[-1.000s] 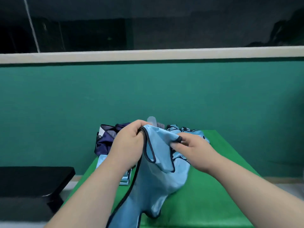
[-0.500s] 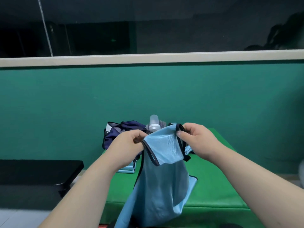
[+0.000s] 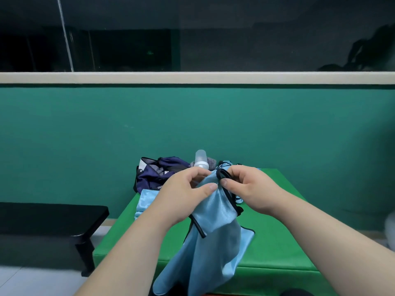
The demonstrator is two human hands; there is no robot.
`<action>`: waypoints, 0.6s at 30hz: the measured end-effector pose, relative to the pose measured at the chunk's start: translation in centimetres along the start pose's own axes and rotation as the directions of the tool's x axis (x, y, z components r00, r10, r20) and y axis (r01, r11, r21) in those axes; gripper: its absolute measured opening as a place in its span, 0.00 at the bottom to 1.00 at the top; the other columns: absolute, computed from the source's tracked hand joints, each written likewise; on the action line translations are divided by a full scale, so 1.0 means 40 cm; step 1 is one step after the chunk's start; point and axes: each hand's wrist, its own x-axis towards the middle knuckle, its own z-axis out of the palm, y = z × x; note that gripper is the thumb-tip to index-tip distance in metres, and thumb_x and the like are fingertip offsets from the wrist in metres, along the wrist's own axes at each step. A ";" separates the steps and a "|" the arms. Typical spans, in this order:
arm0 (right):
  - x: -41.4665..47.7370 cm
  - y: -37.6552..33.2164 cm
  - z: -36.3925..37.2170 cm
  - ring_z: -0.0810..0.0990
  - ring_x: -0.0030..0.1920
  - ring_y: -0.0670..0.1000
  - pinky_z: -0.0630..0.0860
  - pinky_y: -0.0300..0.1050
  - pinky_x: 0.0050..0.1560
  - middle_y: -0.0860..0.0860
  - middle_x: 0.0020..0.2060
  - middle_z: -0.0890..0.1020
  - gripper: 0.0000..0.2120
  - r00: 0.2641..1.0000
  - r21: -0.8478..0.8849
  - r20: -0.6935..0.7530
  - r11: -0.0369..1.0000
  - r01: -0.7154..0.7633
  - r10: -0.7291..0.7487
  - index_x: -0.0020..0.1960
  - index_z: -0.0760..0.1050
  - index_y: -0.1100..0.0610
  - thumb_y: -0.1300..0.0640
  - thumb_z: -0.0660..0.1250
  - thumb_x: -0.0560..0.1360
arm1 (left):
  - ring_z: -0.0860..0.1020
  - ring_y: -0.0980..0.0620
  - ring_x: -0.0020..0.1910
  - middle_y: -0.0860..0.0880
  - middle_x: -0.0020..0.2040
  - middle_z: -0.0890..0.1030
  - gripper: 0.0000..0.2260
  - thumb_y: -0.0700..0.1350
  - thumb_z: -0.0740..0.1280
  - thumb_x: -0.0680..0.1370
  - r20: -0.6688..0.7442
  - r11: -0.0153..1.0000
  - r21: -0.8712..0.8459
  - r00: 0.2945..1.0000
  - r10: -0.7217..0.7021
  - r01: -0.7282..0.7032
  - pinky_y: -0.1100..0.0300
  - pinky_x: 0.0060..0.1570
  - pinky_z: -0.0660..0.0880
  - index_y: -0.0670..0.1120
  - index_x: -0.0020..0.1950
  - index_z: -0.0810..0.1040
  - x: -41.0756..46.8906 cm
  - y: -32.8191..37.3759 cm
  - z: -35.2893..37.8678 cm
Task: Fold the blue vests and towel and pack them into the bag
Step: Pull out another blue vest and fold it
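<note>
Closest to the camera, both bare forearms reach forward over the green tabletop (image 3: 275,242), and a light blue vest (image 3: 215,238) with dark trim hangs from the hands, its lower end draping down past the tabletop's near edge. The left hand (image 3: 183,195) has its grip pinched on the vest's upper edge, thumb pressed onto the fabric. Just beside it, almost touching, the right hand (image 3: 248,189) has its grip clamped on the dark-trimmed strap at the vest's top, fingers curled around it. The vest is bunched between the two hands and hangs clear of the tabletop at the top.

Behind the left hand, a folded light blue cloth (image 3: 146,199) lies flat on the tabletop's left side. Further back, a dark navy bag (image 3: 158,176) sits open at the far left corner, with a clear bottle (image 3: 201,160) with a white collar standing just beside it. More blue fabric peeks out behind the right hand. To the left, a black bench (image 3: 49,218) stands against the teal wall (image 3: 192,124).
</note>
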 end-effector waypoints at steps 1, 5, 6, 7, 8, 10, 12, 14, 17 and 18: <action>-0.002 -0.004 -0.001 0.72 0.37 0.47 0.75 0.56 0.44 0.48 0.36 0.77 0.09 1.000 -0.005 0.011 1.000 0.015 -0.015 0.46 0.78 0.55 0.49 0.66 0.77 | 0.82 0.60 0.47 0.59 0.47 0.85 0.06 0.49 0.73 0.75 -0.018 1.000 0.008 1.000 0.016 -0.016 0.60 0.52 0.77 0.59 0.49 0.83 -0.001 0.003 0.005; -0.011 -0.003 0.005 0.71 0.35 0.46 0.69 0.48 0.40 0.46 0.34 0.75 0.10 0.999 0.052 0.035 0.999 -0.004 0.002 0.45 0.78 0.54 0.47 0.67 0.75 | 0.79 0.58 0.42 0.57 0.42 0.83 0.04 0.48 0.71 0.77 -0.113 0.997 0.068 0.993 0.045 -0.038 0.64 0.42 0.74 0.57 0.43 0.83 -0.005 0.010 0.015; -0.014 0.002 0.009 0.71 0.35 0.46 0.69 0.48 0.40 0.46 0.33 0.75 0.11 0.999 0.082 0.034 0.996 -0.023 0.020 0.44 0.77 0.54 0.45 0.68 0.73 | 0.78 0.59 0.40 0.57 0.41 0.83 0.05 0.47 0.70 0.77 -0.131 0.997 0.074 0.990 0.043 -0.034 0.66 0.40 0.73 0.56 0.43 0.82 -0.006 0.011 0.015; -0.017 0.010 0.013 0.71 0.36 0.47 0.69 0.47 0.40 0.46 0.33 0.76 0.12 0.999 0.114 0.039 0.993 -0.041 0.037 0.43 0.77 0.53 0.45 0.69 0.71 | 0.77 0.60 0.39 0.58 0.40 0.82 0.05 0.46 0.70 0.77 -0.147 0.997 0.078 0.988 0.039 -0.028 0.68 0.37 0.71 0.55 0.43 0.82 -0.005 0.009 0.013; -0.019 0.018 0.017 0.73 0.36 0.48 0.70 0.48 0.41 0.47 0.34 0.77 0.10 0.998 0.154 0.049 0.987 -0.055 0.047 0.43 0.77 0.53 0.47 0.71 0.71 | 0.76 0.61 0.37 0.59 0.40 0.82 0.06 0.45 0.69 0.78 -0.159 0.996 0.088 0.987 0.037 -0.024 0.70 0.35 0.69 0.55 0.43 0.81 -0.003 0.007 0.008; -0.028 0.034 0.020 0.74 0.37 0.49 0.72 0.47 0.41 0.50 0.35 0.78 0.05 0.994 0.230 0.085 0.969 -0.088 0.070 0.42 0.78 0.54 0.58 0.74 0.73 | 0.75 0.62 0.36 0.61 0.39 0.81 0.08 0.42 0.68 0.78 -0.180 0.992 0.125 0.983 0.039 -0.017 0.71 0.34 0.68 0.54 0.42 0.81 0.000 0.002 -0.007; -0.036 0.050 0.019 0.73 0.35 0.49 0.72 0.42 0.36 0.52 0.34 0.77 0.08 0.985 0.255 0.130 0.957 -0.140 0.110 0.42 0.78 0.54 0.65 0.73 0.74 | 0.76 0.60 0.37 0.60 0.39 0.81 0.09 0.41 0.67 0.78 -0.200 0.988 0.153 0.980 0.024 0.007 0.67 0.36 0.69 0.55 0.42 0.81 0.005 -0.008 -0.028; -0.043 0.062 0.017 0.73 0.36 0.49 0.72 0.42 0.38 0.52 0.35 0.77 0.08 0.977 0.241 0.165 0.955 -0.170 0.132 0.41 0.80 0.52 0.64 0.74 0.73 | 0.76 0.59 0.37 0.59 0.39 0.82 0.10 0.41 0.66 0.78 -0.221 0.989 0.144 0.975 -0.007 0.040 0.62 0.38 0.70 0.55 0.42 0.81 0.006 -0.016 -0.049; -0.051 0.062 0.017 0.71 0.35 0.49 0.70 0.45 0.39 0.50 0.34 0.76 0.03 0.969 0.167 0.185 0.967 -0.193 0.162 0.41 0.79 0.54 0.57 0.73 0.71 | 0.76 0.61 0.37 0.59 0.39 0.83 0.11 0.41 0.66 0.78 -0.227 0.991 0.109 0.973 -0.046 0.072 0.61 0.38 0.70 0.57 0.41 0.81 -0.001 -0.034 -0.073; -0.052 0.062 0.018 0.69 0.33 0.48 0.68 0.43 0.35 0.49 0.33 0.75 0.04 0.969 0.146 0.176 0.969 -0.199 0.172 0.40 0.78 0.55 0.58 0.73 0.72 | 0.76 0.60 0.37 0.59 0.39 0.83 0.12 0.41 0.67 0.78 -0.215 0.990 0.116 0.975 -0.058 0.085 0.60 0.38 0.71 0.57 0.41 0.81 -0.005 -0.042 -0.080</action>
